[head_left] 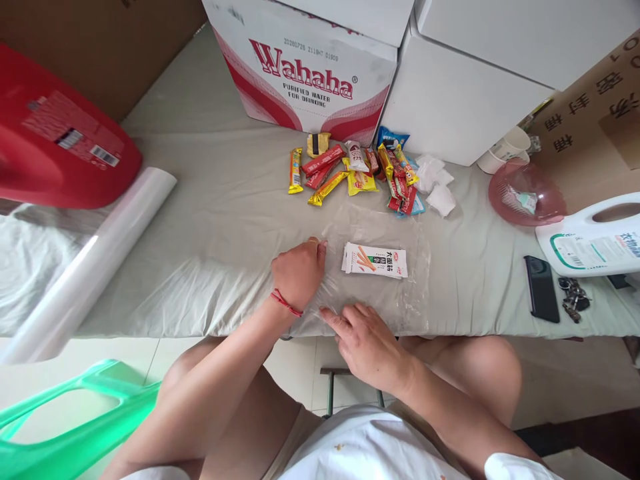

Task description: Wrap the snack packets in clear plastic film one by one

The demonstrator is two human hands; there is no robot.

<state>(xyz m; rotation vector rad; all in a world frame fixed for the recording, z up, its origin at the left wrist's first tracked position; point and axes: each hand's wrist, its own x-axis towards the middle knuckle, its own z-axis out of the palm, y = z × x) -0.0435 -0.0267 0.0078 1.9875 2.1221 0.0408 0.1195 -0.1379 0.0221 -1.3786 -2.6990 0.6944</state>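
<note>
A sheet of clear plastic, perhaps a bag (415, 293), lies wrinkled on the cloth in front of me. White snack packets (375, 260) with stick shapes printed on them lie within its outline; I cannot tell whether they are on it or inside it. My left hand (299, 272), a red cord round its wrist, is closed at the plastic's left edge, thumb and forefinger pinching it. Close to the plastic's near left corner, my right hand (364, 343) rests low with its forefinger stretched out to the left and its other fingers on the plastic.
Several wrapped snacks (325, 167) and white packets (440, 197) lie behind the plastic, before a Wahaha carton (310, 87). A film roll (95, 260) and red jug (60, 133) are left. A pink bowl (525, 193), white bottle (595, 237), phone (542, 288) and keys (574, 297) are right.
</note>
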